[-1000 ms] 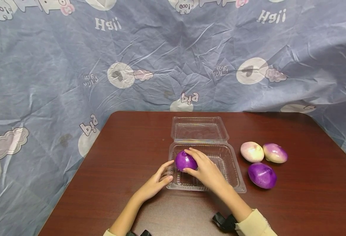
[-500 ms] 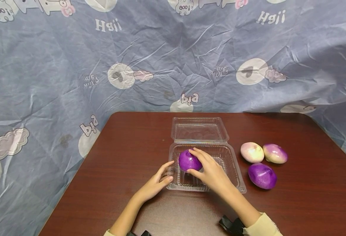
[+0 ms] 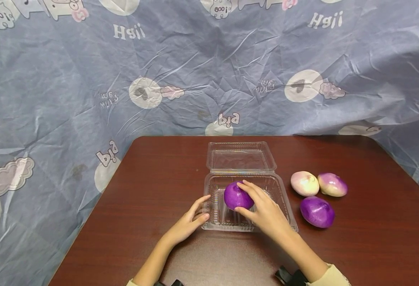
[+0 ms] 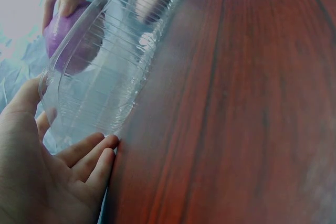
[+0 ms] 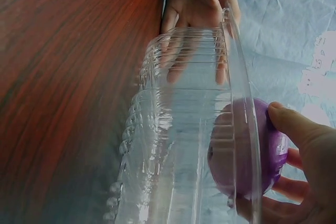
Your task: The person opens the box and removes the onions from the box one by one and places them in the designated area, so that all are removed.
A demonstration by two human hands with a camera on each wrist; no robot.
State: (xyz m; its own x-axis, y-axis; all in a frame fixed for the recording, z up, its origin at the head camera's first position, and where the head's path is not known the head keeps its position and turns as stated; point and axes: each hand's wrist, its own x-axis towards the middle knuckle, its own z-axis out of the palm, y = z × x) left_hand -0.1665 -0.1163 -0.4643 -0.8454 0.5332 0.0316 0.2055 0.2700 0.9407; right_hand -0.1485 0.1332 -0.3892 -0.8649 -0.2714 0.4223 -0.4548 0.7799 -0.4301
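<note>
A shiny purple onion (image 3: 233,198) is in my right hand (image 3: 269,216), thumb at its near side and fingertips over its top. It hangs within the open base of a clear plastic clamshell box (image 3: 227,228); in the right wrist view the onion (image 5: 272,145) partly shows through the box wall. My left hand (image 3: 185,223) rests against the box's left side, holding nothing. In the left wrist view its loosely extended fingers (image 4: 86,156) lie along the lower wall, and the thumb reaches up by the rim.
The box's lid (image 3: 239,159) lies folded back behind the base. To the right sit a pale onion (image 3: 304,184), a purple-and-white onion (image 3: 332,184) and another purple onion (image 3: 317,211) on the dark red-brown table (image 3: 152,171). A patterned blue cloth (image 3: 195,59) hangs behind the table.
My right hand has carried the onion rightward, from near the box's left wall toward its middle. The left hand, the box and the other onions have stayed put.
</note>
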